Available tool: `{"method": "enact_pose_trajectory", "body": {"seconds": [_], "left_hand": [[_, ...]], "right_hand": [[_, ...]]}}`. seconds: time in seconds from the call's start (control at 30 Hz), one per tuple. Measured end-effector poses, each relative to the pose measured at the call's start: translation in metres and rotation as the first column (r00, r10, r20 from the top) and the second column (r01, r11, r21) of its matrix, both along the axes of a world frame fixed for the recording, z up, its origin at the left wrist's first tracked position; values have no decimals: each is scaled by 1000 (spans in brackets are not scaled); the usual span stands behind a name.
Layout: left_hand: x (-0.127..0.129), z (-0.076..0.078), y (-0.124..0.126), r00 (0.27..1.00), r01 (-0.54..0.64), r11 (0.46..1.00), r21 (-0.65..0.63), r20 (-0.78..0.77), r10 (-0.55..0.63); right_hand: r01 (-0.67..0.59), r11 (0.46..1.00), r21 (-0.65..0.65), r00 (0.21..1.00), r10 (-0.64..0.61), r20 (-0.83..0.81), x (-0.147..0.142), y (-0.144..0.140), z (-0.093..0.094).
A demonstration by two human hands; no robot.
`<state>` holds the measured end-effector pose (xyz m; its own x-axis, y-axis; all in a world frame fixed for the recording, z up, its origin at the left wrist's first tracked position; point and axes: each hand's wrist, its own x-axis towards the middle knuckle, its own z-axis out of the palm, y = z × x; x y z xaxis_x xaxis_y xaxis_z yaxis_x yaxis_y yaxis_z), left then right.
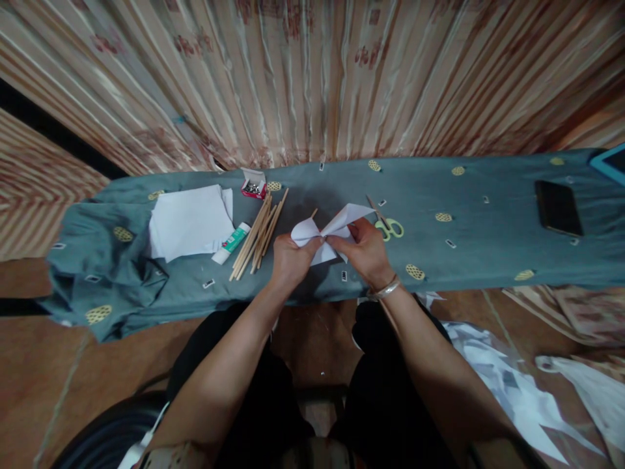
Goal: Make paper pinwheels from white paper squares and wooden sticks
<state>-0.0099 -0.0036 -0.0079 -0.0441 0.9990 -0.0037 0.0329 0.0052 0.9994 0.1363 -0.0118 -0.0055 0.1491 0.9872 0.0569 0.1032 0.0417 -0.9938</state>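
Note:
A white paper piece [328, 229] with pointed flaps is pinched in the middle by both hands over the grey-green cloth-covered table [488, 215]. My left hand [291, 258] grips its left part and my right hand [365, 251] grips its right part, fingertips meeting at the centre. A thin wooden stick tip [314, 212] pokes out just behind the paper. A metal bangle sits on my right wrist.
Left of my hands lie a bundle of wooden sticks [258, 235], a glue tube [231, 243], a stack of white sheets [191, 220] and a small red box of pins [254, 187]. Green-handled scissors [388, 225] lie right. A dark phone [558, 207] rests far right. Paper scraps [512, 391] litter the floor.

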Motion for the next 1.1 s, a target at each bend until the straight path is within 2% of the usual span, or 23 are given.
{"method": "enact_pose_trajectory", "body": {"seconds": [0.27,0.47,0.7,0.87,1.1], "left_hand": [[0,1,0,1000,-14,1000,-17,-6,14],[-3,8,-2,995,-54,997,-55,-88,49],[-6,-1,0,996,-41,999,-11,-82,40],[-6,1,-3,993,-54,998,-43,-109,49],[-9,3,-3,996,-65,998,-11,-69,64]], "right_hand": [[-50,998,-31,997,48,-67,-1,1,0],[-73,997,-36,994,70,-89,-3,2,-4],[-94,995,-26,987,90,-132,-6,2,-6],[-102,995,-23,990,99,-97,-7,1,-10],[-108,994,9,985,108,-134,-10,1,-2]]}}
